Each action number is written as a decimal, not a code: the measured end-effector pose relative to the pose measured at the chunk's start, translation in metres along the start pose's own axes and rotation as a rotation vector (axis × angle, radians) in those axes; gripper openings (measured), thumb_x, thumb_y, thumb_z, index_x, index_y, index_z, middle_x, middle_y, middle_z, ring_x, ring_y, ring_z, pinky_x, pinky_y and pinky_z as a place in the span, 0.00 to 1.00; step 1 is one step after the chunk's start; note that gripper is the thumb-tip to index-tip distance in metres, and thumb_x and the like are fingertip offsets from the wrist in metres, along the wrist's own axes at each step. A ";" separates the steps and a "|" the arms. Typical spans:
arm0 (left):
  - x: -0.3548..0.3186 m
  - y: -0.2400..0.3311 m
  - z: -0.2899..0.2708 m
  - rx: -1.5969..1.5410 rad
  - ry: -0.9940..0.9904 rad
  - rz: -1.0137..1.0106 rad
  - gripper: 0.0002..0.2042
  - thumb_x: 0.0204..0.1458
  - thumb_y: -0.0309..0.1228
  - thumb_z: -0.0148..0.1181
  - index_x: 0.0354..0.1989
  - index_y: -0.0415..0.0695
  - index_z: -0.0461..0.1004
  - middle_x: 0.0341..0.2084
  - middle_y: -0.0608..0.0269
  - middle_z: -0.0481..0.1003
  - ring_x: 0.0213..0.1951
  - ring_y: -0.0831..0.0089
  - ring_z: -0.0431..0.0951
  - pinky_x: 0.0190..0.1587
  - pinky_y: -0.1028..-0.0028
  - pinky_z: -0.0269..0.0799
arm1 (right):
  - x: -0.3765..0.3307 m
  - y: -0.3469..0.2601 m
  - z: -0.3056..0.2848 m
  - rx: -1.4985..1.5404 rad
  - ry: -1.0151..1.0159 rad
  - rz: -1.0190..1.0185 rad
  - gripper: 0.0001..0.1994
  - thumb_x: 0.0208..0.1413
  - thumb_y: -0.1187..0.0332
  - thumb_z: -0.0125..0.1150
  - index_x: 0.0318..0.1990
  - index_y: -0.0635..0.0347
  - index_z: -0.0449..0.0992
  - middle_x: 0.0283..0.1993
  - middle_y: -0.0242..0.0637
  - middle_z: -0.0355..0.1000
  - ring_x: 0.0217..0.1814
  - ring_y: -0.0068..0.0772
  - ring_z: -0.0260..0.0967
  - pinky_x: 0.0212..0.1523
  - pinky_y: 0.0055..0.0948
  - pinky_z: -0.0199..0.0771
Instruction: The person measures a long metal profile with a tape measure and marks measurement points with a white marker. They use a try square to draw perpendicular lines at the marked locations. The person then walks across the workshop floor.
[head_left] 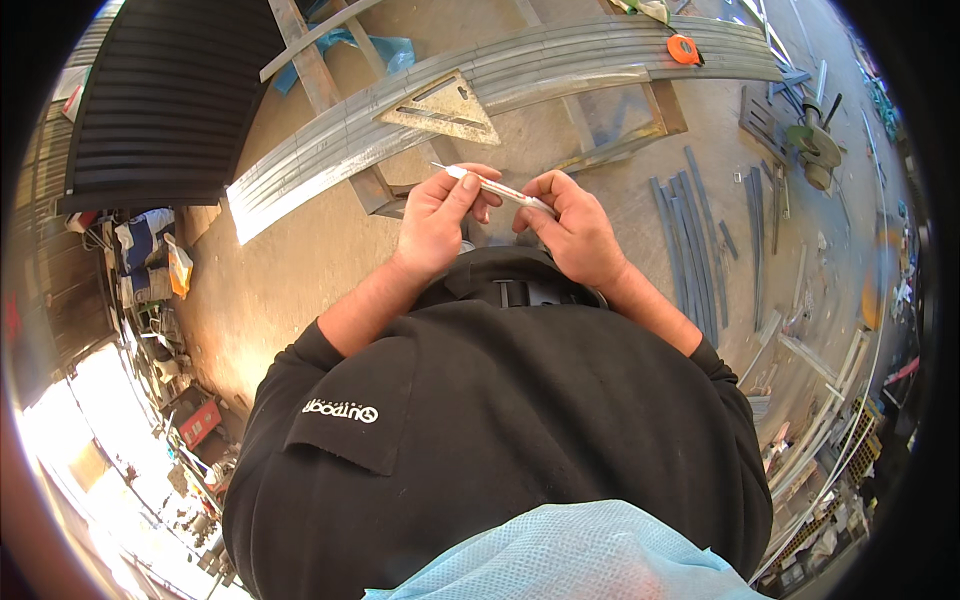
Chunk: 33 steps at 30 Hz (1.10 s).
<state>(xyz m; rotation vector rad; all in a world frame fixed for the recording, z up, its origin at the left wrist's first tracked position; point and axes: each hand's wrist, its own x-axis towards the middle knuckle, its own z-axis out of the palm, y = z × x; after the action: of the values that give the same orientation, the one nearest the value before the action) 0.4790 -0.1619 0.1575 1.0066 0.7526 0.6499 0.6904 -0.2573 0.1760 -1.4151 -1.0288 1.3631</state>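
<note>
Held chest-high over the concrete floor (300, 270), the slim white pen-like marker with a thin metal tip (497, 187) sits pinched in both closed grips, left hand (437, 222) and right hand (572, 228); best kept level, fingers clear of the tip

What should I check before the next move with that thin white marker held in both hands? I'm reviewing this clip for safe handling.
1. Both hands on the marker: ok; left hand and right hand each grip one end.
2. Tip pointing away from the body: ok; it sticks out past the left hand.
3. Cap on or off: cannot tell.
4. Curved metal strips within reach ahead: ok.
5. Triangular square resting on the strips: ok.
6. Loose bars lying on the floor, footing: not ok.
</note>
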 end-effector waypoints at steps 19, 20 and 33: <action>0.037 0.002 -0.046 -0.217 -0.262 -0.157 0.19 0.80 0.39 0.51 0.67 0.39 0.79 0.40 0.68 0.80 0.38 0.79 0.75 0.43 0.74 0.75 | 0.055 0.007 0.035 1.066 0.029 0.103 0.07 0.77 0.66 0.61 0.55 0.54 0.75 0.37 0.35 0.80 0.29 0.21 0.65 0.30 0.26 0.67; 0.039 0.002 -0.050 -0.204 -0.277 -0.153 0.19 0.80 0.39 0.51 0.67 0.39 0.79 0.40 0.68 0.80 0.38 0.79 0.75 0.43 0.74 0.74 | 0.058 0.007 0.040 1.014 0.042 0.110 0.08 0.78 0.64 0.60 0.56 0.54 0.74 0.36 0.34 0.79 0.29 0.21 0.65 0.30 0.26 0.67; 0.097 -0.006 -0.121 1.158 -0.163 0.460 0.34 0.51 0.40 0.79 0.68 0.50 0.76 0.55 0.59 0.78 0.58 0.52 0.77 0.63 0.54 0.72 | 0.070 0.009 0.042 0.274 0.516 0.028 0.14 0.77 0.69 0.58 0.61 0.66 0.79 0.42 0.40 0.84 0.34 0.22 0.73 0.37 0.25 0.74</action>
<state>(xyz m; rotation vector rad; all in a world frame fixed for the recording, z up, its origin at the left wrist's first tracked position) 0.4398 -0.0291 0.0871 2.3132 0.7436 0.4779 0.6519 -0.1902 0.1499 -1.4649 -0.4676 1.0283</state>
